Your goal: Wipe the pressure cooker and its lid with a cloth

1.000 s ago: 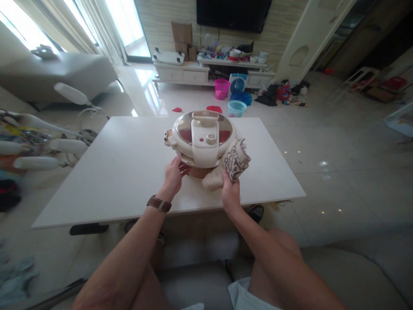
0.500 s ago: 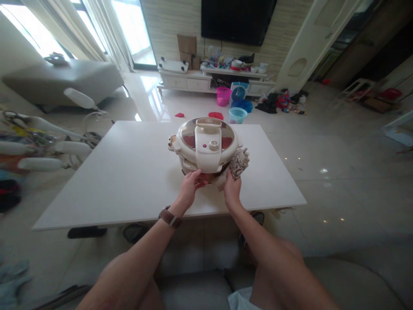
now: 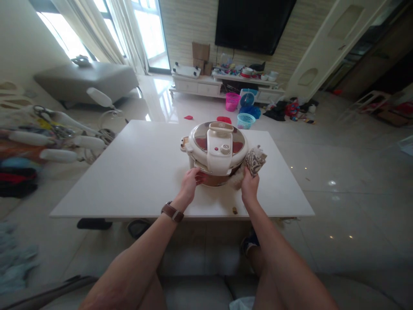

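A cream electric pressure cooker (image 3: 220,161) with a shiny lid, a knob and a red button stands on the white table in front of me. My left hand (image 3: 190,184) grips the front left of its body, below the rim, with some fingertips hidden. A brown strap watch (image 3: 172,212) is on that wrist. Bunched in my right hand (image 3: 250,185) is a patterned brown and white cloth (image 3: 255,161), held against the cooker's front right side. A small brownish piece (image 3: 235,210) lies near the table's front edge.
The white table (image 3: 142,172) reaches out on both sides. Beyond it stand a light blue basket (image 3: 245,121) and a pink basket (image 3: 232,102) on the floor. At left are white padded bars (image 3: 92,143) of a frame. A grey couch (image 3: 193,286) is below me.
The view has shifted, so the scene sits farther right. My right hand and the cloth have moved slightly outward along the cooker's side. More of the cooker's lower front shows, and the small brownish piece is visible.
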Available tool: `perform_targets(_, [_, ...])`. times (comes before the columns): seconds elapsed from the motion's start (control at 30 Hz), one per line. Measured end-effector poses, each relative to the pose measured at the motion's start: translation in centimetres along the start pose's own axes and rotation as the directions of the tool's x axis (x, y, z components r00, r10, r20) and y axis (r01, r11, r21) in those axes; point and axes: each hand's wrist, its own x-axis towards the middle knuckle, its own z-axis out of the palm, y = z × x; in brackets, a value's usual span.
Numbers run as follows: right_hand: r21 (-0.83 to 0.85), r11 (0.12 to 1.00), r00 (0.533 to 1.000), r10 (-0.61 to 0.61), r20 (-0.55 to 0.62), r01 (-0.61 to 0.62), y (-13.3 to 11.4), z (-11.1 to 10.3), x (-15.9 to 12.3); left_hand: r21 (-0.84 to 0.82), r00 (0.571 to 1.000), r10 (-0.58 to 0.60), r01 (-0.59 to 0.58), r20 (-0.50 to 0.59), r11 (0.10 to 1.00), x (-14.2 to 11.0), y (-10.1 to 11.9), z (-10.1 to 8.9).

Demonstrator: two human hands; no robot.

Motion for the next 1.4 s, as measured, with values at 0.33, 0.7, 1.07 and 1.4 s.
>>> perform_targets(0.33, [-0.099, 0.722, 0.595, -0.475, 0.648, 0.684, -1.9, 0.6, -5.8, -0.094, 0.99, 0.119, -0.111, 0.078, 0.989, 0.2, -0.8, 0.2])
perform_targets(0.7, [-0.18, 0.825, 0.831, -0.479, 0.281, 0.536, 0.8, -0.6, 0.3, 0.001, 0.998, 0.01, -0.01, 0.057, 1.0, -0.4, 0.1, 0.1])
perform_targets(1.07, [-0.056, 0.975, 0.963, -0.201, 0.18, 0.215, 2.6, 0.8, -8.1, -0.014, 0.999, 0.014, -0.013, 0.049, 1.0, -0.4, -0.2, 0.2])
perform_targets(1.4, [-0.025, 0.995, 0.993, -0.095, 0.075, 0.097, 2.1, 0.3, -1.6, -0.03, 0.995, 0.036, -0.033, 0.09, 0.999, -1.1, -0.1, 0.8])
